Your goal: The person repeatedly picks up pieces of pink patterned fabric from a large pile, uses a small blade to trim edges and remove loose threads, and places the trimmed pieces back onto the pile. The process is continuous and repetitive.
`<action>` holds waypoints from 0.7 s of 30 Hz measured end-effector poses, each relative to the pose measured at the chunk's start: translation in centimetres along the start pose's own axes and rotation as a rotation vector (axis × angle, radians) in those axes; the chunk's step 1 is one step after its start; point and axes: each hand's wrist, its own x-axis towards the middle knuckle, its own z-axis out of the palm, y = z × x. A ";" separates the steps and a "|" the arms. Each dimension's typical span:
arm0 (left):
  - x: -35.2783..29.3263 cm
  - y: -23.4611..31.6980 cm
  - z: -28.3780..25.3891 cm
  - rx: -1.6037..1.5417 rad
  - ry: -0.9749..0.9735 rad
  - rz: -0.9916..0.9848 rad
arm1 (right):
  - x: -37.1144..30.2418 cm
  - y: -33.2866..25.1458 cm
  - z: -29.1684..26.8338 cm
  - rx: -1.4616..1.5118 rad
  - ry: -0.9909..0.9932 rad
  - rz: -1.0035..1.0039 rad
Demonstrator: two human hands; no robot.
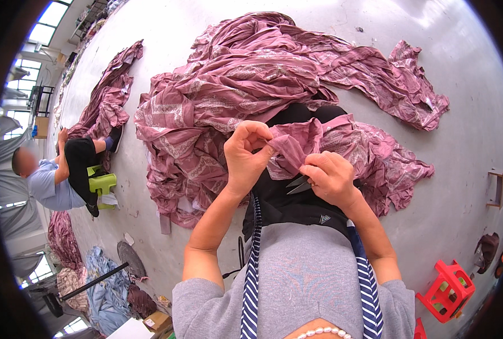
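A large heap of dusty-pink patterned fabric (234, 79) spreads over the floor and across my lap. My left hand (247, 157) is closed, pinching one edge of a raised fold of this cloth between thumb and fingers. Opposite it, my right hand (332, 178) grips the other side of the fold with thumb and forefinger. Dark scissors (299, 185) stick out from under the right hand, their blades slightly apart and pointing left; their handles are hidden in the palm. The fold is stretched between both hands.
At the left a person (56, 175) sits on a green stool (102, 183) with similar pink fabric (107, 101). A red plastic stool (448, 290) stands at lower right. Blue cloth (107, 285) is piled at lower left, near a cardboard box (157, 321). A small wooden frame (495, 188) is far right.
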 end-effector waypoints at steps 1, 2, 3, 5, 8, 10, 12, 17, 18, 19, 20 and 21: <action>0.0 0.3 0.1 0.009 -0.005 -0.022 | 0.0 -0.1 0.0 0.021 -0.016 0.019; -0.1 0.5 0.2 0.035 -0.026 0.001 | 0.1 -0.2 0.0 0.095 0.023 0.065; -0.1 0.6 0.2 0.061 -0.046 0.023 | 0.4 -0.4 0.0 0.168 0.062 0.111; -0.2 0.7 0.2 0.133 -0.082 0.080 | 1.0 -0.7 -0.3 0.264 0.085 0.253; -0.3 0.6 0.4 0.271 -0.125 0.206 | 3.0 -1.8 -1.6 0.342 0.013 0.542; -0.3 0.6 0.8 0.363 -0.154 0.321 | 3.6 -1.5 -0.7 0.340 -0.018 0.517; -0.2 0.7 1.0 0.464 -0.155 0.382 | 3.4 -1.3 0.0 0.326 -0.055 0.499; -0.5 0.2 1.2 0.463 -0.153 0.327 | 2.2 -1.3 0.6 0.458 -0.027 0.607; -0.5 0.3 1.3 0.480 -0.144 0.342 | 1.9 -1.4 0.7 0.491 -0.024 0.666; -0.7 0.5 1.3 0.497 -0.135 0.358 | 1.7 -1.5 0.8 0.556 0.007 0.706; -0.7 0.6 1.4 0.514 -0.124 0.375 | 1.6 -1.6 0.9 0.622 0.037 0.744; -0.6 0.6 1.4 0.521 -0.112 0.399 | 1.5 -1.7 0.9 0.688 0.067 0.781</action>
